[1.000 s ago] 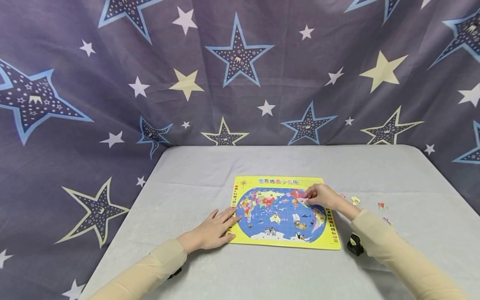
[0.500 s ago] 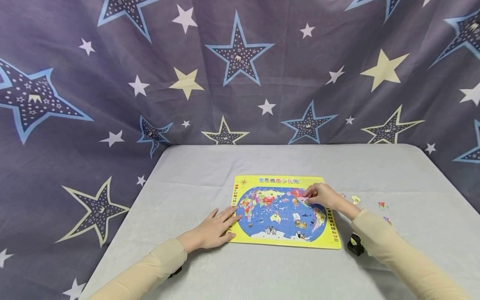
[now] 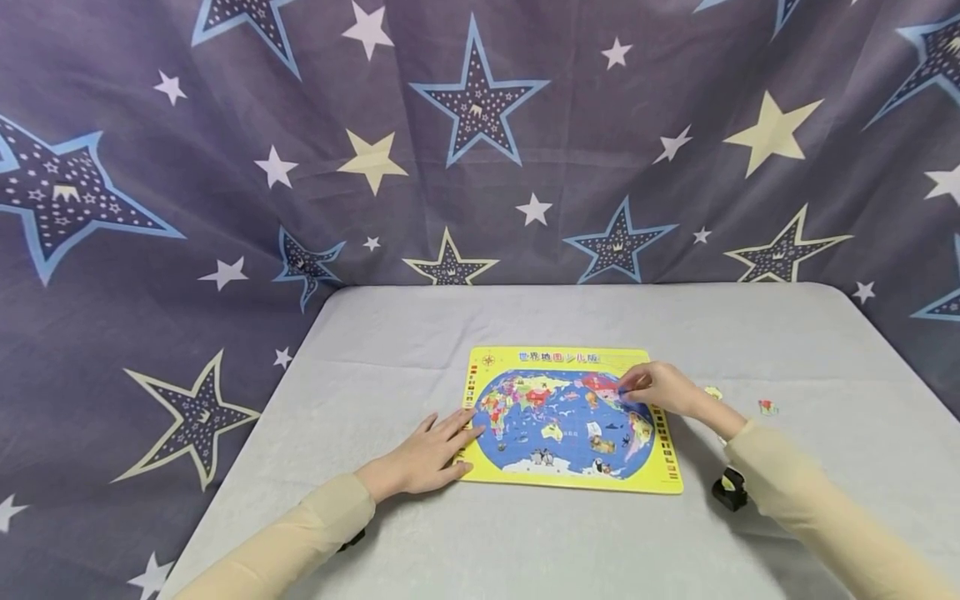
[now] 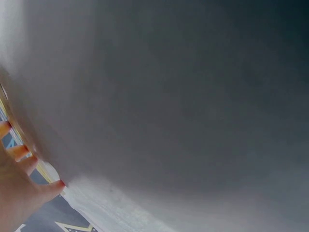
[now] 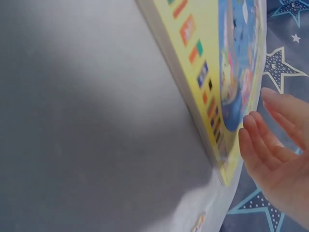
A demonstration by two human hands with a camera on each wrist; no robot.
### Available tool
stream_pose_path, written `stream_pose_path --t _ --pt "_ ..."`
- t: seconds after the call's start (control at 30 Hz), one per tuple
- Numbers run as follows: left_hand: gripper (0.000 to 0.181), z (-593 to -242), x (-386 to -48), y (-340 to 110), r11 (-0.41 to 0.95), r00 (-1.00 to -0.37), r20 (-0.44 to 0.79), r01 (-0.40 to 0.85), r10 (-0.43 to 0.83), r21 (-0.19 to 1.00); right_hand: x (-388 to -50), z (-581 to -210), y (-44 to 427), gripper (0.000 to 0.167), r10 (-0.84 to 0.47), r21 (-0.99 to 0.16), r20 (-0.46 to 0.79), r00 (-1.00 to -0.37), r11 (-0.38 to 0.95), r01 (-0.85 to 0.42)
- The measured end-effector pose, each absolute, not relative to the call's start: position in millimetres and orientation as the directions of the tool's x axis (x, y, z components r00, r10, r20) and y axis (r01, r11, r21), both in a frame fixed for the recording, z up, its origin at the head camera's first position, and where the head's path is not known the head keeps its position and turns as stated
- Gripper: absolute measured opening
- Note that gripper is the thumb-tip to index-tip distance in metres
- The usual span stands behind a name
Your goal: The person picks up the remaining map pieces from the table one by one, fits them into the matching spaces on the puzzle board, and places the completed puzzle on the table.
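Observation:
A yellow-bordered world map puzzle board (image 3: pixel 573 454) lies flat on the table. My left hand (image 3: pixel 423 454) rests at its left edge with fingers spread over the border. In the left wrist view, this hand's fingertips (image 4: pixel 62 183) show along the board's edge. At the board's upper right, my right hand (image 3: pixel 663 390) hovers beside the red and pink North America area (image 3: pixel 600 384). The right wrist view shows its thumb apart from the loosely bent fingers (image 5: pixel 253 140), with nothing visible between them.
Loose puzzle pieces lie on the grey-covered table (image 3: pixel 390 333) right of the board: a red and green one (image 3: pixel 767 407) and a yellowish one (image 3: pixel 713 392) partly behind the right arm. Star-patterned cloth (image 3: pixel 480 208) hangs behind the table.
My right hand has come away from the pink part of the map and shifted a little to the right. The left hand stays in place on the board's edge.

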State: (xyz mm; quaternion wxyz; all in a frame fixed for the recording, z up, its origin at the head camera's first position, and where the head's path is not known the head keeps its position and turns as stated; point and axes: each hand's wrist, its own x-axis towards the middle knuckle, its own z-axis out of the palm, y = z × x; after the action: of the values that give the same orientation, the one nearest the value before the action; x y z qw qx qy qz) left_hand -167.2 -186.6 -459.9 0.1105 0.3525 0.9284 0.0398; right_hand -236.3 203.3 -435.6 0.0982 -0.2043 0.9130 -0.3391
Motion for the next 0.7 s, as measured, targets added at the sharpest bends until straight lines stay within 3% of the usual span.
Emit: stream_pose_path --t 0.4,0.7 --pt "0.058 -458.3 -168.1 -186.3 0.747 -0.725 -0.178 0.649 0.665 0.146 -230.1 -422.5 228.2 0.019 -0.468 -0.662 0.044 -0.883 0.648 -0.377" --pt "0.058 -459.2 -167.9 -186.7 0.748 -0.724 -0.187 0.648 0.664 0.143 -221.0 -415.9 245.5 0.020 -0.425 -0.638 0.027 -0.905 0.690 -0.343"
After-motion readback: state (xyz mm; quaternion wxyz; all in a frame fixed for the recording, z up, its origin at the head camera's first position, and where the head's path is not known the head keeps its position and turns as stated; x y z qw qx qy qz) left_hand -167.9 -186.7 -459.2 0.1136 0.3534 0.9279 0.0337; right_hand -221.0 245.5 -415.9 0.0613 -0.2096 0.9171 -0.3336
